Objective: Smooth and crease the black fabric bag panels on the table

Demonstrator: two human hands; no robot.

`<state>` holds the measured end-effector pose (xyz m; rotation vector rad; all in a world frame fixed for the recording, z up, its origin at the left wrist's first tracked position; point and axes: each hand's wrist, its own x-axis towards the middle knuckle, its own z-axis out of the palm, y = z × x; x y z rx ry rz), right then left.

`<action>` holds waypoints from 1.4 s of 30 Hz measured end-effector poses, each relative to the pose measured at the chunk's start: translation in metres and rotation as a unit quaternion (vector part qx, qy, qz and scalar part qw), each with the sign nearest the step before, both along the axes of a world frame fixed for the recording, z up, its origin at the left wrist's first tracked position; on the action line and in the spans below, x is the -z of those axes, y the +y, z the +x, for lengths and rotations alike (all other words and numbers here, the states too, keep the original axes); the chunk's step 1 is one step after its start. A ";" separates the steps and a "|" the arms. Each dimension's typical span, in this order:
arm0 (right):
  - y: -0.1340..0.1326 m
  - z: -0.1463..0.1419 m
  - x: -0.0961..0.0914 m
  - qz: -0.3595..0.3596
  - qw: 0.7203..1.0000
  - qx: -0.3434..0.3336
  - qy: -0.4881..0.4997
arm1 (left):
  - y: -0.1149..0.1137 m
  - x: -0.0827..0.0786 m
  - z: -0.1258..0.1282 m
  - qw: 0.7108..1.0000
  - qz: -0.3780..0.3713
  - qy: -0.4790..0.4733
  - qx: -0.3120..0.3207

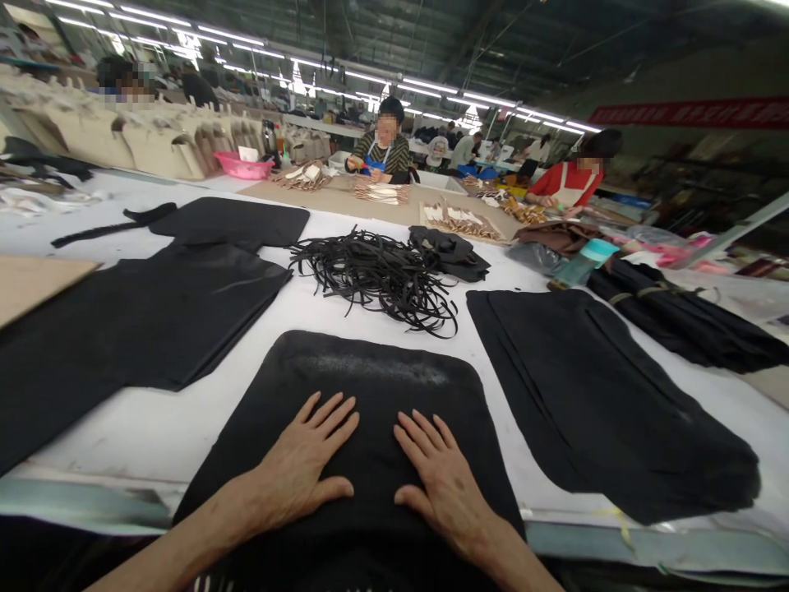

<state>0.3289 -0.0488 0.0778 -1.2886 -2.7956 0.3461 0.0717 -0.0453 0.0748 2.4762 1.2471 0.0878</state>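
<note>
Both my hands lie flat, fingers spread, on a black fabric panel (370, 374) with rounded far corners, set at the near edge of the white table (178, 427). My left hand (305, 464) presses the panel left of centre. My right hand (440, 477) rests beside it, right of centre, thumbs pointing toward each other. Neither hand holds anything. A faint grey dusty streak crosses the panel's far part.
A stack of black panels (141, 321) lies to the left, another (604, 403) to the right. A tangle of black straps (382, 275) sits beyond, with folded black cloth (449, 251). Three other people work at far tables. A teal bottle (583, 263) lies at right.
</note>
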 end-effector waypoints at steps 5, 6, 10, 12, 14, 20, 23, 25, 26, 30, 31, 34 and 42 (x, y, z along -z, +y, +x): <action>-0.016 0.018 0.013 0.035 0.998 -0.055 -0.003 | -0.022 0.002 -0.005 0.999 -0.027 0.018 0.019; -0.019 0.020 0.017 0.057 0.996 -0.074 -0.003 | -0.027 0.004 -0.005 0.999 -0.033 0.020 0.021; -0.035 0.021 0.036 0.221 0.969 -0.105 -0.011 | -0.048 0.019 -0.001 0.998 -0.039 0.046 0.009; -0.041 0.020 0.042 0.298 0.949 -0.099 -0.028 | -0.055 0.029 -0.002 0.997 -0.025 0.067 -0.014; -0.044 0.020 0.042 0.339 0.934 -0.102 -0.047 | -0.059 0.036 -0.007 0.994 0.001 0.095 -0.055; -0.038 0.033 0.035 0.333 0.931 -0.142 -0.033 | -0.068 0.026 -0.030 0.986 -0.021 0.115 -0.115; -0.033 0.034 0.035 0.325 0.937 -0.130 -0.008 | -0.070 0.014 -0.036 0.991 -0.014 0.079 -0.109; -0.031 0.030 0.034 0.343 0.930 -0.130 0.007 | -0.069 0.009 -0.039 0.992 0.001 0.060 -0.108; -0.030 0.028 0.033 0.351 0.927 -0.131 0.015 | -0.067 0.006 -0.040 0.993 0.001 0.052 -0.107; -0.027 0.019 0.022 0.326 0.937 -0.111 0.053 | -0.054 -0.003 -0.047 0.991 -0.003 0.006 -0.136; -0.026 0.018 0.016 0.298 0.947 -0.102 0.062 | -0.050 -0.006 -0.049 0.988 0.006 -0.011 -0.154; -0.018 0.018 -0.003 0.183 0.977 -0.044 0.103 | -0.036 -0.020 -0.048 0.979 0.036 -0.056 -0.195; 0.070 -0.034 -0.035 -0.004 0.981 0.138 0.140 | 0.000 -0.049 0.020 0.984 0.003 -0.125 0.131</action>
